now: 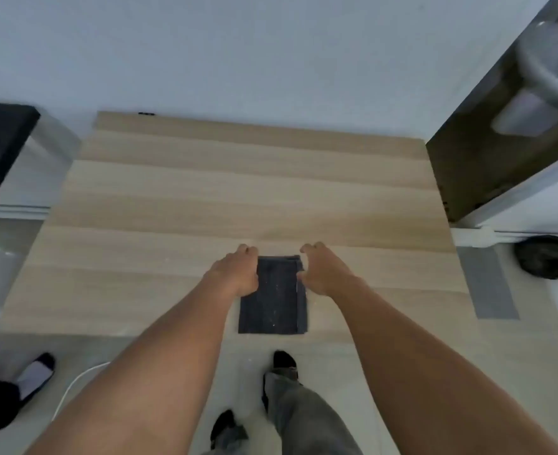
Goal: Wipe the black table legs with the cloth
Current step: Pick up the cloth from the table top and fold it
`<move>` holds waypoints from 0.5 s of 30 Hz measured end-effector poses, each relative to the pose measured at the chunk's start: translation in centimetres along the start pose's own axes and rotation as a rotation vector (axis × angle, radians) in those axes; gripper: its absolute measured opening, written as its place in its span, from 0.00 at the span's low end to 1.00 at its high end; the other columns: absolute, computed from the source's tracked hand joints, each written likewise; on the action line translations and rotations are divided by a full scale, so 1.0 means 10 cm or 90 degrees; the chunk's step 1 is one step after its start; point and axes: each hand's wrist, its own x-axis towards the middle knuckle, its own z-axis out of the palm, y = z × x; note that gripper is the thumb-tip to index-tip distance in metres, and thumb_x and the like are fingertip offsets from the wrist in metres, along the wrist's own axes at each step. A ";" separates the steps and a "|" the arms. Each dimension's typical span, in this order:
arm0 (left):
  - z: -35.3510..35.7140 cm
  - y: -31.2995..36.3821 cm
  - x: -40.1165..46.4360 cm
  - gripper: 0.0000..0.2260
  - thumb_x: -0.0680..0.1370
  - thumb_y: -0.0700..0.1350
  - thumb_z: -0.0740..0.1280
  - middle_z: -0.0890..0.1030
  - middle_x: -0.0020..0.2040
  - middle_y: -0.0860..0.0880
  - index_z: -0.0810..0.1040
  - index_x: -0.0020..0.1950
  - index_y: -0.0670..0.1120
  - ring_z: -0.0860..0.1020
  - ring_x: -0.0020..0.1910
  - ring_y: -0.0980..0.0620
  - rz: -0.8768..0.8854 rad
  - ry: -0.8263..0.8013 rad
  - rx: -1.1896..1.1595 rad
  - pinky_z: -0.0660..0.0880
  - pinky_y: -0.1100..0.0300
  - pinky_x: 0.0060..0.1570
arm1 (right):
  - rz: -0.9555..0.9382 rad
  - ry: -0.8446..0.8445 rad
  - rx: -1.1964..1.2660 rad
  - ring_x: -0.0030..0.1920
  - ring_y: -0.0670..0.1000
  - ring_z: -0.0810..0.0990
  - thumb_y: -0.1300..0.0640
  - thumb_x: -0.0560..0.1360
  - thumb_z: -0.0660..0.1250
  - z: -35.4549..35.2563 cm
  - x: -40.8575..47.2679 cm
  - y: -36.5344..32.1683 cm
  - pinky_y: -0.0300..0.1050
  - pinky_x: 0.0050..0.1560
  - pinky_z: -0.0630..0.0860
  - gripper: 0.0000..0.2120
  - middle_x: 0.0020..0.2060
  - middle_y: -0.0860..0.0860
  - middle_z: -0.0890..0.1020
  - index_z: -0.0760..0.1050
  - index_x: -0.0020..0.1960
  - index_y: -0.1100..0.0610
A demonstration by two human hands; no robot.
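A dark folded cloth (276,300) lies flat on the light wooden table top (205,198), close to its front edge. My left hand (238,274) rests on the cloth's far left corner with its fingers curled. My right hand (323,274) is at the far right corner, fingers curled against the edge, which is slightly lifted there. Both hands seem to grip the cloth. The black table legs are hidden under the top.
My feet (284,362) stand at the table's front edge. Another person's slippered foot (38,372) and a white cable (74,385) are on the floor to the left. A black bag (546,256), a grey floor patch (490,284) and a doorway with a sink (553,67) are on the right.
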 end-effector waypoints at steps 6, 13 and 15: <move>0.12 0.01 0.24 0.20 0.81 0.41 0.65 0.66 0.69 0.40 0.67 0.71 0.39 0.73 0.63 0.38 -0.053 0.026 -0.007 0.75 0.47 0.58 | 0.005 -0.052 -0.065 0.67 0.61 0.70 0.53 0.78 0.70 0.19 0.25 -0.10 0.57 0.60 0.77 0.29 0.69 0.54 0.66 0.63 0.75 0.54; 0.15 -0.05 0.35 0.10 0.78 0.36 0.68 0.68 0.64 0.41 0.75 0.59 0.39 0.76 0.49 0.43 -0.111 0.075 -0.078 0.71 0.55 0.43 | 0.041 0.000 -0.091 0.63 0.60 0.69 0.56 0.78 0.71 0.28 0.26 -0.18 0.51 0.48 0.76 0.19 0.64 0.57 0.65 0.68 0.64 0.56; 0.17 -0.06 0.35 0.10 0.78 0.35 0.67 0.69 0.63 0.40 0.74 0.58 0.40 0.75 0.50 0.43 -0.108 0.076 -0.094 0.72 0.55 0.44 | 0.044 0.017 -0.073 0.62 0.59 0.69 0.57 0.78 0.71 0.28 0.24 -0.19 0.50 0.49 0.76 0.16 0.63 0.56 0.65 0.71 0.62 0.57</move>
